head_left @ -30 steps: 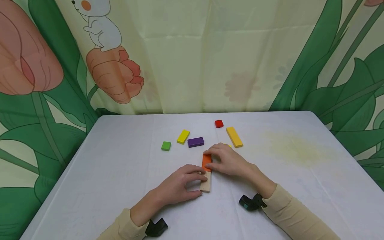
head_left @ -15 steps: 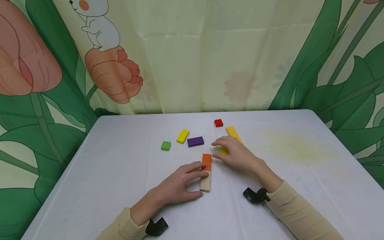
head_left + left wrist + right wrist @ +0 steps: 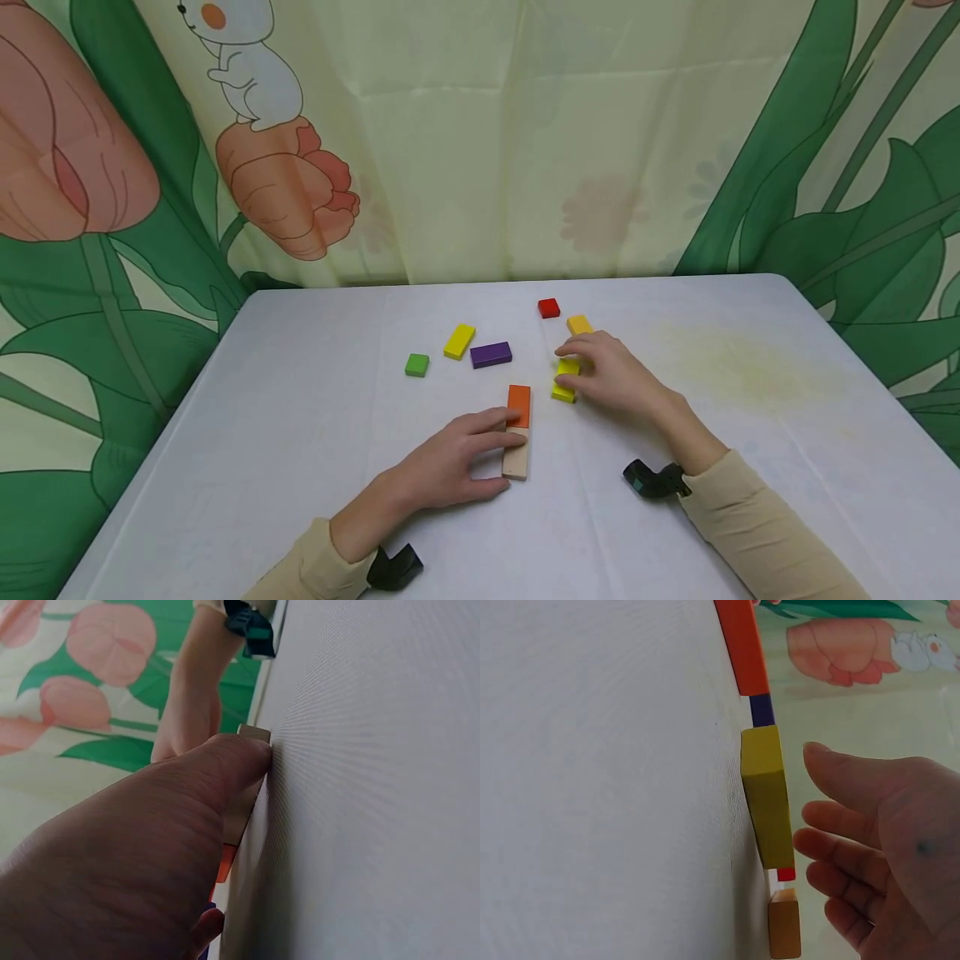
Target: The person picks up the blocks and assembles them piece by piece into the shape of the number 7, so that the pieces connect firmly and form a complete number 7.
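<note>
My left hand (image 3: 453, 462) rests at a plain wooden block (image 3: 514, 463) and an orange block (image 3: 521, 395), which lie end to end on the white table. Its fingertips lie over both blocks, and its thumb (image 3: 244, 759) touches the wooden one in the left wrist view. To the right, my right hand (image 3: 618, 373) hovers with parted fingers over a yellow block (image 3: 564, 392). The right wrist view shows a gap between this hand (image 3: 885, 817) and the yellow block (image 3: 769, 799).
Behind the hands lie a purple block (image 3: 491, 355), another yellow block (image 3: 459, 342), a small green block (image 3: 417, 364) and a small red block (image 3: 549, 308). A longer yellow-orange block (image 3: 578, 324) is partly hidden behind my right hand. A printed curtain (image 3: 450, 167) hangs behind the table.
My right hand has let go of the orange block and moved right and away from me to the yellow block. The left hand stays at the wooden and orange blocks.
</note>
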`<state>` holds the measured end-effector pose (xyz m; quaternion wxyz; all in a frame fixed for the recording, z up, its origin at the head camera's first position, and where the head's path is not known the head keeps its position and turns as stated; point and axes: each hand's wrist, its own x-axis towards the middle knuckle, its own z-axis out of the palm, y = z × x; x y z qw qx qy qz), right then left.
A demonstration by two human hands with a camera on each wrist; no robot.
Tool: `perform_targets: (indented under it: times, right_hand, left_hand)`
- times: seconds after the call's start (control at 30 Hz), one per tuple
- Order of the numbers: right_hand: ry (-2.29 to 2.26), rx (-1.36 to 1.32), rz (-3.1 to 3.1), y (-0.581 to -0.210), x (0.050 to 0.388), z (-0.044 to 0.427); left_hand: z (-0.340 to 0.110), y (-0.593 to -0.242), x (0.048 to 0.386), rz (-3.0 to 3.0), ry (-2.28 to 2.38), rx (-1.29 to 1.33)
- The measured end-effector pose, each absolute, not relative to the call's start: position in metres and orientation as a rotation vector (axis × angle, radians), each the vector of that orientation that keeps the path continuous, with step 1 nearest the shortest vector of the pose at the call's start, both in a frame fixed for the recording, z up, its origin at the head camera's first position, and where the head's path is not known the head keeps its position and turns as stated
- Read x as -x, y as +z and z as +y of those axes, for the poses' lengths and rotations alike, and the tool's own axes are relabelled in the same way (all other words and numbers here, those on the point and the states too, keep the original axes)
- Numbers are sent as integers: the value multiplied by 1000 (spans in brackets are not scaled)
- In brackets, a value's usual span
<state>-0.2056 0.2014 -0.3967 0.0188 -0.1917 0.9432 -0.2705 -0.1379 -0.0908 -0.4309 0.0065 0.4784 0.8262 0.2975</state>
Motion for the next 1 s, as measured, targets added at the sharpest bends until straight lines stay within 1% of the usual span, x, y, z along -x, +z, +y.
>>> perform_targets:
  times: [0.23,0.5,0.73,1.0]
  right_hand:
    - [-824,609,2944,-398,207,208]
    - [-818,585,2942,-399,207,207]
    - [-791,572,2957,-401,209,203]
    - [-767,636,2985,-402,214,196]
  left_hand:
    - [-88,-430,140,2575,924,-1531]
    - [-88,-427,139,2557,914,-1461]
    - [-88,-428,140,2553,909,-1449]
    - [-87,-428,139,2557,899,-1442]
